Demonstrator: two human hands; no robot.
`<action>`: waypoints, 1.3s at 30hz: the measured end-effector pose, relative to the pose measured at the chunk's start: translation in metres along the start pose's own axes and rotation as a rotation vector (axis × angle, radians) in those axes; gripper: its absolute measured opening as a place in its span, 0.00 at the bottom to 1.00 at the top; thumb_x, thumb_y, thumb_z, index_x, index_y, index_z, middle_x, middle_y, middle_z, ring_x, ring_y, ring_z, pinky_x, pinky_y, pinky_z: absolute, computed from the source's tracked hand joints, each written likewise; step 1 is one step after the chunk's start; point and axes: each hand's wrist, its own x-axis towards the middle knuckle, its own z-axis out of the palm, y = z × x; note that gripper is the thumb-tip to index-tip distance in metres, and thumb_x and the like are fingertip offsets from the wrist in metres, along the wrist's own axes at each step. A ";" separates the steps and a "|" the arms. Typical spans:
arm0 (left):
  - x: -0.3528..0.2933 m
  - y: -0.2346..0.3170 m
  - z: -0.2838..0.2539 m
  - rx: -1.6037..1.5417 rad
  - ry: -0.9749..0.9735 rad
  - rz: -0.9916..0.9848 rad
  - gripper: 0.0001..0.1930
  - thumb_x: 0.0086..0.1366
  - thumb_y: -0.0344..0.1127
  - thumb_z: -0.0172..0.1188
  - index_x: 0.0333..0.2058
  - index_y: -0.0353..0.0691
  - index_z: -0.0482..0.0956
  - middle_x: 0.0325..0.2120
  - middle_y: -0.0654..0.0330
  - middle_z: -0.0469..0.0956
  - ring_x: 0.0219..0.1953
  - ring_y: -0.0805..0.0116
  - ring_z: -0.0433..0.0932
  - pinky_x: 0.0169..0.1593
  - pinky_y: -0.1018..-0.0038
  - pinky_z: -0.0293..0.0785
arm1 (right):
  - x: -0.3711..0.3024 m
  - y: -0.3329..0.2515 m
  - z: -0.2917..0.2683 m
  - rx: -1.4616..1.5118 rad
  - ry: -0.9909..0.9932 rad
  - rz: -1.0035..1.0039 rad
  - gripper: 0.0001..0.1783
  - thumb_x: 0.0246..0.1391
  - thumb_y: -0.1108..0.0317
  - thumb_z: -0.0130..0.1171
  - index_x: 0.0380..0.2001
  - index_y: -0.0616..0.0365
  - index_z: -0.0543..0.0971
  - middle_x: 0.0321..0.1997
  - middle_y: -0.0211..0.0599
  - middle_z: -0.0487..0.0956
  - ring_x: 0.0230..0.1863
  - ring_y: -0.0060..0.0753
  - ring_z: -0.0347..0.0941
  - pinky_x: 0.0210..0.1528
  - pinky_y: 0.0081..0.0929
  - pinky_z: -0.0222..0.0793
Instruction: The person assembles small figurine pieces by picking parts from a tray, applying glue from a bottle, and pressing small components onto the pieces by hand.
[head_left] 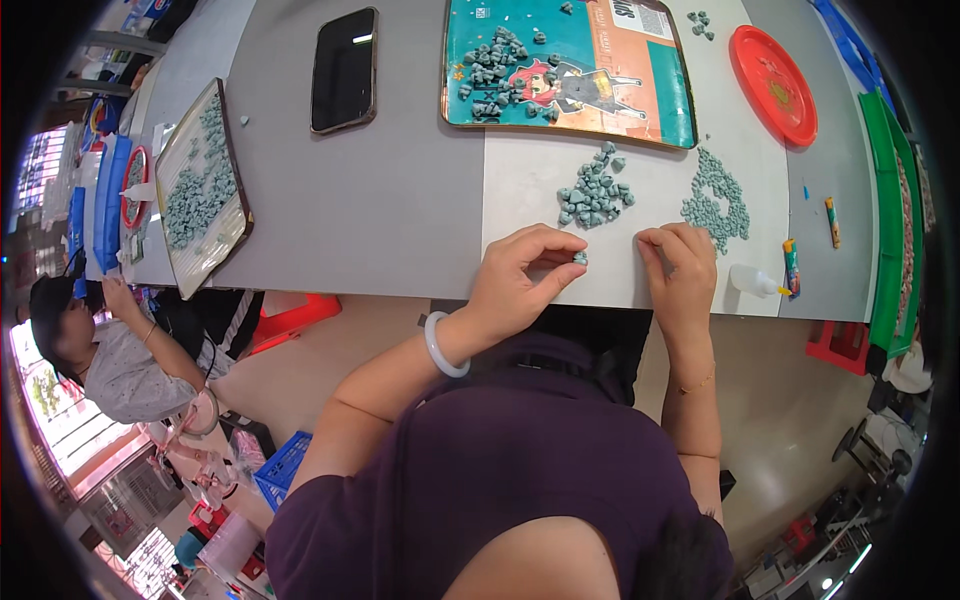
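Note:
My left hand (515,278) pinches a small grey-green piece (580,258) between thumb and forefinger, just above the white tabletop near its front edge. My right hand (686,275) is closed, its fingertips drawn together; whatever is in them, if anything, is too small to make out. Beyond my hands lies a heap of chunky grey-green pieces (595,195). To its right, close to my right fingertips, spreads a patch of smaller grey-green pieces (735,215). A small white bottle with a yellow tip (752,281) lies on its side right of my right hand.
A picture-printed tray (640,128) holds more pieces at the back. Nearby are a red plate (770,60), a phone (343,70), two small tubes (791,268) and a green bin (885,215). Another tray of pieces (185,270) lies left, near a seated person (140,370).

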 end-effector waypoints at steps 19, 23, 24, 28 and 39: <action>0.001 0.004 0.000 0.002 0.007 0.023 0.10 0.54 0.19 0.56 0.37 0.33 0.75 0.32 0.56 0.74 0.35 0.68 0.77 0.40 0.76 0.73 | 0.003 -0.002 -0.002 -0.001 -0.009 -0.038 0.06 0.38 0.79 0.60 0.23 0.59 0.75 0.26 0.32 0.73 0.30 0.35 0.66 0.32 0.28 0.63; 0.001 0.002 -0.001 0.007 -0.002 0.024 0.10 0.54 0.20 0.57 0.37 0.33 0.75 0.32 0.56 0.75 0.35 0.68 0.77 0.40 0.76 0.73 | 0.005 0.000 -0.004 0.015 -0.010 -0.019 0.06 0.38 0.79 0.60 0.23 0.59 0.75 0.25 0.32 0.73 0.30 0.35 0.66 0.33 0.27 0.63; 0.001 0.002 -0.001 0.006 -0.001 0.024 0.10 0.54 0.20 0.57 0.37 0.33 0.75 0.32 0.56 0.75 0.35 0.68 0.77 0.40 0.76 0.73 | 0.005 0.000 -0.005 0.006 -0.012 -0.012 0.06 0.38 0.79 0.60 0.23 0.59 0.75 0.25 0.32 0.73 0.30 0.35 0.66 0.33 0.27 0.63; 0.001 0.004 -0.001 0.019 -0.003 0.025 0.10 0.54 0.20 0.57 0.37 0.33 0.75 0.32 0.56 0.75 0.35 0.68 0.77 0.40 0.76 0.73 | 0.006 0.000 -0.005 0.005 -0.031 -0.063 0.06 0.38 0.79 0.60 0.23 0.60 0.75 0.25 0.33 0.73 0.30 0.35 0.66 0.33 0.28 0.63; 0.004 0.008 0.000 0.072 0.018 0.053 0.10 0.52 0.21 0.58 0.36 0.34 0.77 0.30 0.57 0.76 0.34 0.69 0.77 0.39 0.77 0.72 | 0.005 -0.018 -0.003 0.399 -0.138 0.015 0.06 0.40 0.81 0.57 0.25 0.61 0.73 0.27 0.35 0.71 0.27 0.30 0.67 0.30 0.22 0.63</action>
